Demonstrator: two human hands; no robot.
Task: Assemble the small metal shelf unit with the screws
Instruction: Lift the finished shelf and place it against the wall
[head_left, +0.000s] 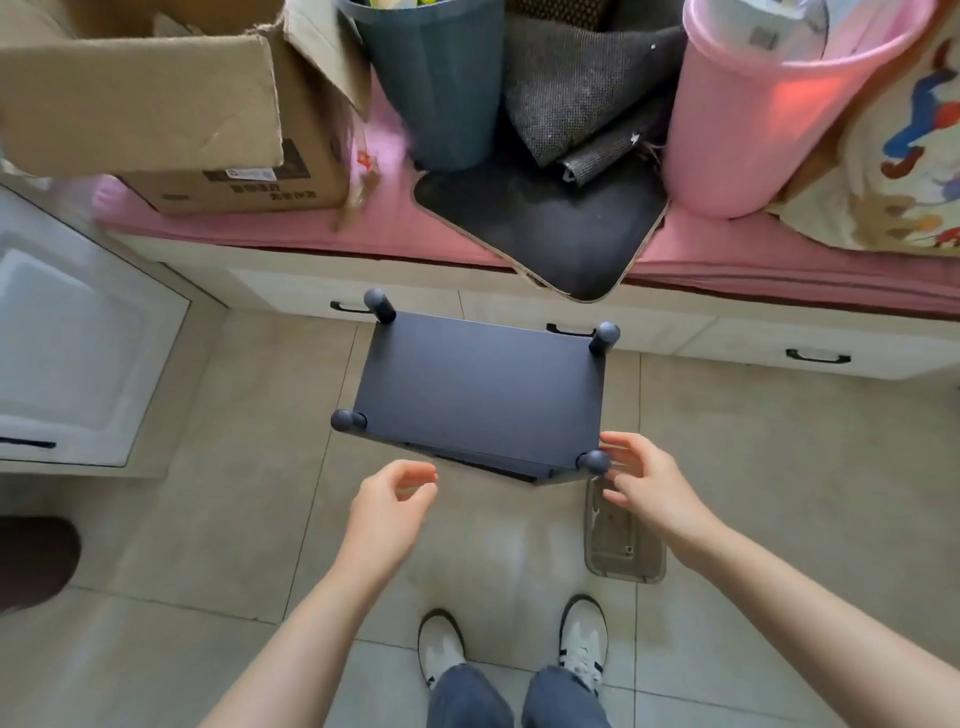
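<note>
My shoes stand on the tiled floor. A clear plastic tray lies beside them, its contents too faint to make out. My left hand hangs loosely curled, holding nothing. My right hand, fingers spread, touches the near right capped post of the dark shelf unit, whose lower tiers are hidden under its top panel.

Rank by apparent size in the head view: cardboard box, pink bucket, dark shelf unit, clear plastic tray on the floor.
1. cardboard box
2. pink bucket and shelf unit: too close to rank; the bucket is cropped.
3. clear plastic tray, smallest.
</note>
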